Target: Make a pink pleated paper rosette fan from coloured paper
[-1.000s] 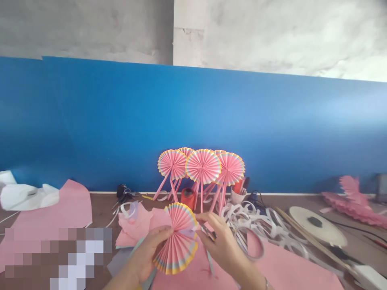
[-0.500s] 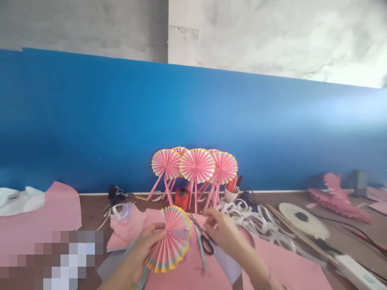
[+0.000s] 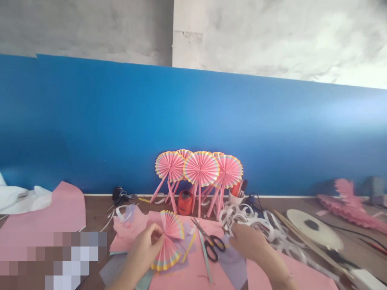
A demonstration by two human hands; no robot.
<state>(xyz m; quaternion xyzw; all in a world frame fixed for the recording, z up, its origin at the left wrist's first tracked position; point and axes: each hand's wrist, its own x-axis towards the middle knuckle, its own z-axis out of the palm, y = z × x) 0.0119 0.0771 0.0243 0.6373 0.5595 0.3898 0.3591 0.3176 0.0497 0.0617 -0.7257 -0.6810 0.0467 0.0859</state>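
Note:
My left hand [image 3: 145, 243] pinches a pleated pink paper fan [image 3: 171, 245] with yellow and blue edging, opened partway round, by its centre. My right hand [image 3: 246, 239] is lowered at the edge of a heap of white paper strips [image 3: 238, 213]; its fingertips point down and are hidden, so what they touch does not show. Between the hands, black-handled scissors [image 3: 208, 241] lie with blades slightly apart on pink paper sheets [image 3: 193, 274]. A thin pale-green strip [image 3: 205, 257] runs beside them.
Several finished round pink fans [image 3: 201, 169] stand on sticks near the blue partition [image 3: 121, 129]. A red container [image 3: 185, 202] sits among them. To the right are a cream disc [image 3: 314, 227], a long wooden stick [image 3: 302, 235] and a white power strip [image 3: 367, 278]. Keys [image 3: 119, 196] lie to the left.
My right hand has moved right, away from the fan and scissors, down toward the white strips. The fan in my left hand has turned slightly and narrowed. The view has shifted a little.

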